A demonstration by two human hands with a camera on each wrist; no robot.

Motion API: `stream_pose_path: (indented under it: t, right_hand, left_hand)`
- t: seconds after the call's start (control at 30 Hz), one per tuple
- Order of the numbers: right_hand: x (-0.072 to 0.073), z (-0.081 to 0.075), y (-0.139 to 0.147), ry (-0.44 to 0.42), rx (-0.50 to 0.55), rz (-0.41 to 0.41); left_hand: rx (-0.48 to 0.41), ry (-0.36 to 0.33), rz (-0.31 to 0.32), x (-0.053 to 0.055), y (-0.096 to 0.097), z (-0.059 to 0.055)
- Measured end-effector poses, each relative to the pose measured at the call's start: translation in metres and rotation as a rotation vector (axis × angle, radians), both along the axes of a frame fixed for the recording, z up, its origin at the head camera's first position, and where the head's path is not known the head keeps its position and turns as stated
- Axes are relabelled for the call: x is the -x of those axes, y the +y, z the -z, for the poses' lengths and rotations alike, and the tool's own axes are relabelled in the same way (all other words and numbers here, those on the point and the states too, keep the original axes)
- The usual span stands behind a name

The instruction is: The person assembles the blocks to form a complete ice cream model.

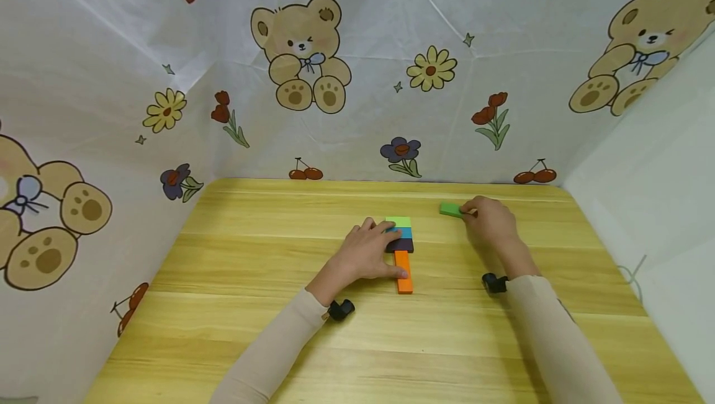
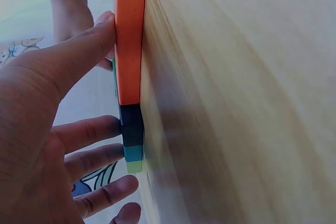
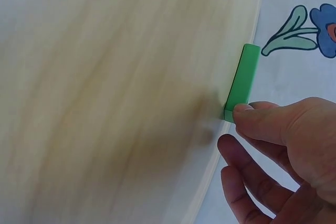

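My left hand (image 1: 364,250) spreads over a small arrangement of coloured blocks. Its thumb touches the orange block (image 2: 129,40), and its fingertips rest on the dark block (image 1: 399,246) and the blue block (image 1: 404,233). A light green block (image 1: 398,221) lies at the far end of that row, and the orange one points toward me from the dark one. To the right, my right hand (image 1: 493,224) pinches one end of a green block (image 3: 243,80) between thumb and fingers; the block's other end points left, close over the table.
The blocks lie on a wood-grain table (image 1: 251,317). A white cloth (image 1: 380,125) printed with bears and flowers rises along the back and left edges. A pale wall (image 1: 659,162) stands at the right, with a thin cord (image 1: 634,277) near the table's edge.
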State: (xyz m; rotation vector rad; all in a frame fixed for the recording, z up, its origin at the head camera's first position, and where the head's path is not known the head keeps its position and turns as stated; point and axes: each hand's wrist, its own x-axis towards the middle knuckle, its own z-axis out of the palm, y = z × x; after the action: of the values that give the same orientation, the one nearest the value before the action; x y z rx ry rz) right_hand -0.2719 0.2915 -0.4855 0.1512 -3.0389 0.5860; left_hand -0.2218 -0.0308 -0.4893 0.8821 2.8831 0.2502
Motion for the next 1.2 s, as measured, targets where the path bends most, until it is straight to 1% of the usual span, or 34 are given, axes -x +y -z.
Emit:
stream_pose_path:
  t: [0.33,0.57,0.8,1.07,1.2]
  right_hand:
    - [0.005,-0.001,-0.014,0.013,0.017,-0.013]
    - [0.010,0.000,-0.025,0.005,0.022,-0.016]
    - [0.015,-0.002,-0.037,0.003,0.027,-0.037]
    - [0.020,-0.002,-0.056,-0.007,0.064,-0.049]
    - [0.024,0.000,-0.066,0.002,0.051,-0.063]
  left_hand:
    - [-0.003,-0.003,0.000,0.000,0.000,-0.001]
    - [-0.002,-0.011,-0.003,0.000,-0.001,-0.002]
    - [-0.007,-0.010,-0.002,0.000,-0.001,0.000]
    - [-0.006,-0.005,-0.002,0.001,-0.002,0.002]
    - [-0.003,-0.004,-0.001,0.001,-0.001,0.002]
